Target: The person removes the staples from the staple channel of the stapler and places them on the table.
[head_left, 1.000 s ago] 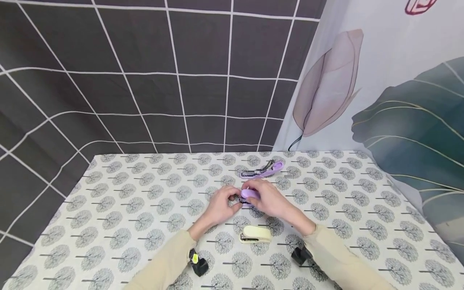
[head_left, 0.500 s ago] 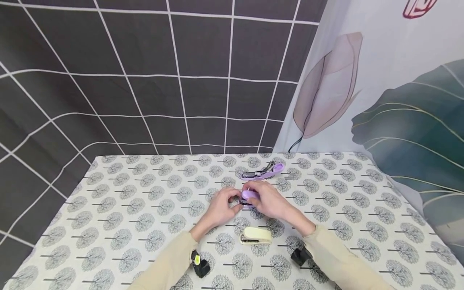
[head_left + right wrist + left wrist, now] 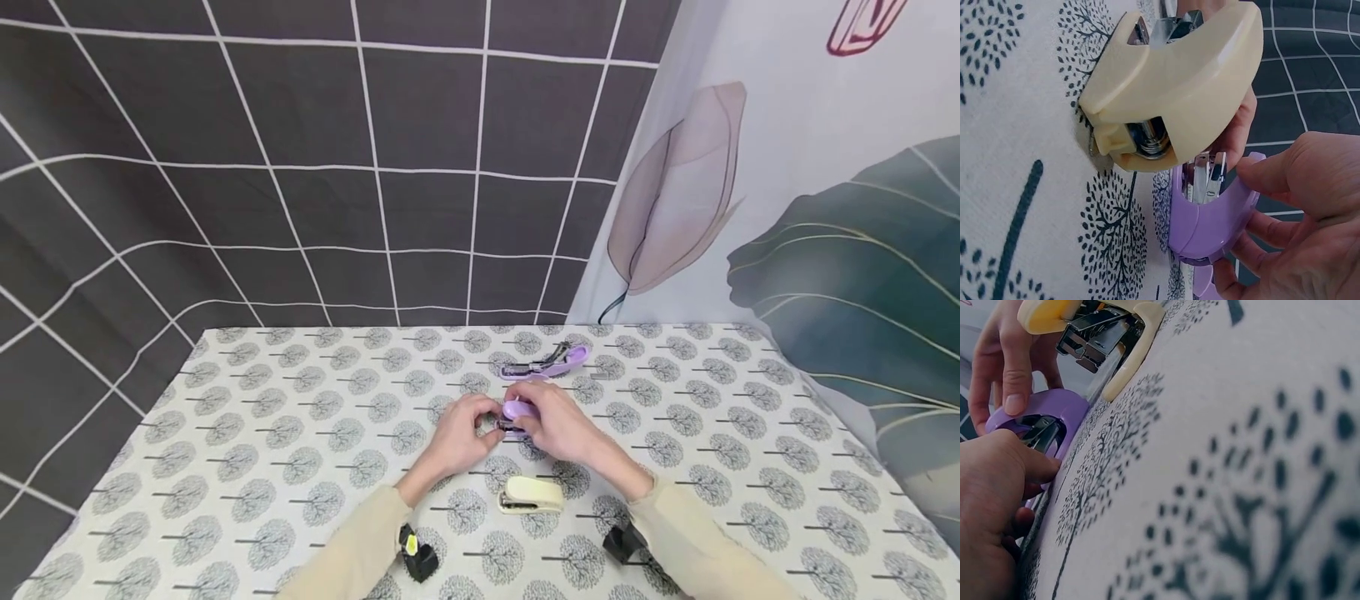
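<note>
A small purple stapler [image 3: 517, 409] stands on the patterned cloth between both hands. The right hand [image 3: 555, 421] grips it from the right, with the thumb and fingers on its purple top cover [image 3: 1216, 222]. At its front end, the left hand [image 3: 457, 435] pinches the stapler; in the left wrist view the thumb lies against the front and some fingertips are hidden. Metal parts [image 3: 1205, 178] show between the cover and base. Nearer the person, a cream stapler [image 3: 534, 493] rests on the cloth, touched by neither hand.
Beyond the hands lies another purple stapler [image 3: 576, 357], with its metal magazine raised. A small grey strip, perhaps staples [image 3: 600, 376], is to its right. A dark gridded curtain [image 3: 315, 208] hangs behind the table.
The head view has tilted slightly upward, so the whole scene sits lower. Both hands keep their hold on the purple stapler, with scarcely any visible movement.
</note>
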